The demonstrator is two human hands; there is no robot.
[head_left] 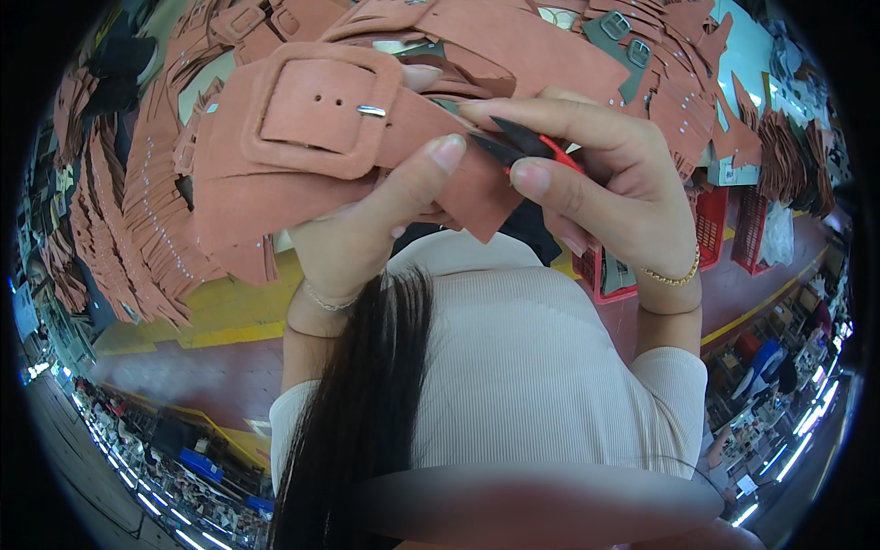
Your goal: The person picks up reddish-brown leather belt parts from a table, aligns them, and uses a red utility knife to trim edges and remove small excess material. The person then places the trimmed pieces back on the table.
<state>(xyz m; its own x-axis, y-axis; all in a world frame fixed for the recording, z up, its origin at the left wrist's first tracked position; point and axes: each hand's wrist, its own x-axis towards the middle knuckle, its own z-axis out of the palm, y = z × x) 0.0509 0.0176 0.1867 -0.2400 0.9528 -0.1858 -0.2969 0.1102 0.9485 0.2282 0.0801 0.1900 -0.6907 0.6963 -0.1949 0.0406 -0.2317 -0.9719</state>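
My left hand (362,220) is closed on a salmon suede strap (417,128), its thumb pressed on the strap's upper face. Fitted on this strap is a large square buckle (255,137), covered in the same suede, with a short metal prong at its right side. A pair of thread snips (522,137) with dark blades and red handles sits in my right hand (619,165), between thumb and fingers. The blades point left, close to the strap's edge near my left thumb. Whether they touch it I cannot tell. My other right fingers are partly hidden behind the suede.
Piles of salmon suede pieces (151,211) cover the work surface ahead and to the left. Green straps (623,55) with small metal buckles lie at the far right. Red plastic baskets (710,225) stand on the right, near hanging stacks of cut pieces (784,151).
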